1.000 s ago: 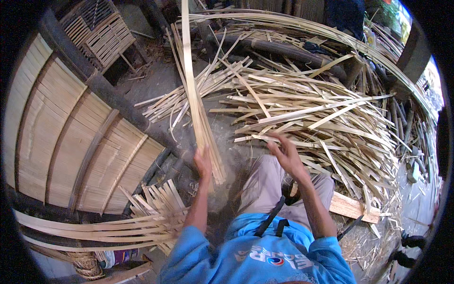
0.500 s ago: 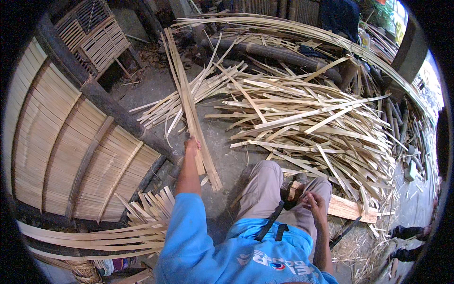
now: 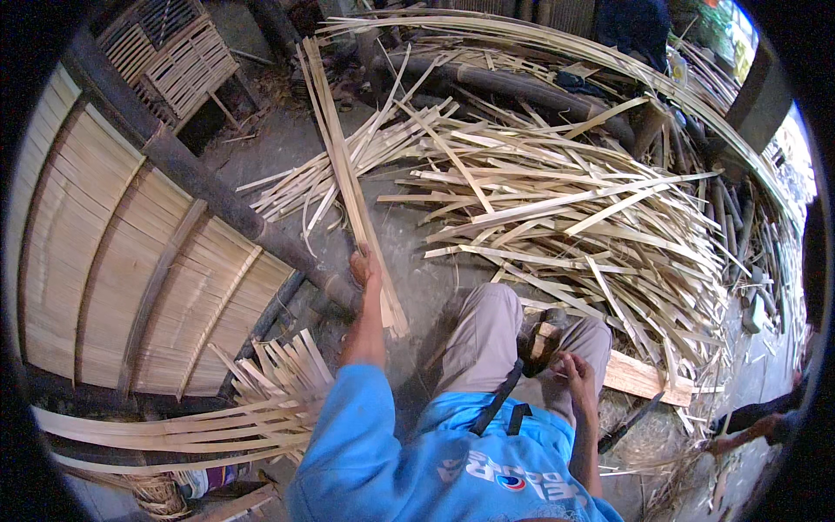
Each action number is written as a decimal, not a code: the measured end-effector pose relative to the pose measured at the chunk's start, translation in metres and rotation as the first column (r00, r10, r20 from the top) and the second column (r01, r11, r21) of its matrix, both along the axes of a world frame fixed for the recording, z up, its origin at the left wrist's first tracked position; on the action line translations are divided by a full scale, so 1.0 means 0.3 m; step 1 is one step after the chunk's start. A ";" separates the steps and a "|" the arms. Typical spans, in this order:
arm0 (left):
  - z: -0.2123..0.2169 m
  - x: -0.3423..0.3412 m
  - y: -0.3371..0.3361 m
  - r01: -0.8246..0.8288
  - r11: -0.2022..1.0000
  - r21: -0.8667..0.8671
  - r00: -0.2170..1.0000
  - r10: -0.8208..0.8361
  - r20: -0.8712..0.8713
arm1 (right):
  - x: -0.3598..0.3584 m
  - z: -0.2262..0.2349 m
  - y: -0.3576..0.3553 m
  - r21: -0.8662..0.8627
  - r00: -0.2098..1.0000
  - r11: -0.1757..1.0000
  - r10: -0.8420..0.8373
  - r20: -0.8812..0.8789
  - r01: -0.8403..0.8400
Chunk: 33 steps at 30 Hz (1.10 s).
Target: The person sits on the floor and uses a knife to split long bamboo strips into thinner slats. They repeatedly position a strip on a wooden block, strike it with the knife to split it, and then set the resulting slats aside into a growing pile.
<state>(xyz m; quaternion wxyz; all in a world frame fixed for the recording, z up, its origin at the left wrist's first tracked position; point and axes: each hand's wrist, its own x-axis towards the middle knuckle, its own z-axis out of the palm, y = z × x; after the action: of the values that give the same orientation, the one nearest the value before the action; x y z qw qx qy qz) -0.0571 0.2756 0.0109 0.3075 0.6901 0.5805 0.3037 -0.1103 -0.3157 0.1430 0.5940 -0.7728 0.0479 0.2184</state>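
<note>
Big pile of strips (image 3: 557, 196) already heaped, but long strips (image 3: 348, 174) left of it are gripped by left hand (image 3: 367, 264), seemingly yet to be released; right hand (image 3: 575, 370) half-curled on pile's near side, contents can't be told.

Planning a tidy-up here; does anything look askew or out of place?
Mildly: in the big strip pile ahead and right, pieces cross at odd angles, and loose shavings lie scattered at lower right. Nothing looks clearly damaged.

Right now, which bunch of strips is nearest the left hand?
The long, narrow bundle at the left hand; the crossing bunch beyond it, wide heap and fanned bunch all lie farther off.
</note>
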 end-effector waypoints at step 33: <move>0.762 -0.368 -0.654 0.867 0.492 -0.075 0.459 -0.730 0.507 | 0.659 0.993 0.631 0.746 0.914 0.641 -0.170 0.368 -0.181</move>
<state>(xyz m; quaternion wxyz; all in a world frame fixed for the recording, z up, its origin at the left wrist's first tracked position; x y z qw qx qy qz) -0.1675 0.0793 0.2396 0.6369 0.7411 0.1432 0.1572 0.0875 -0.1264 0.4408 0.8604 -0.4753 -0.1757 0.0546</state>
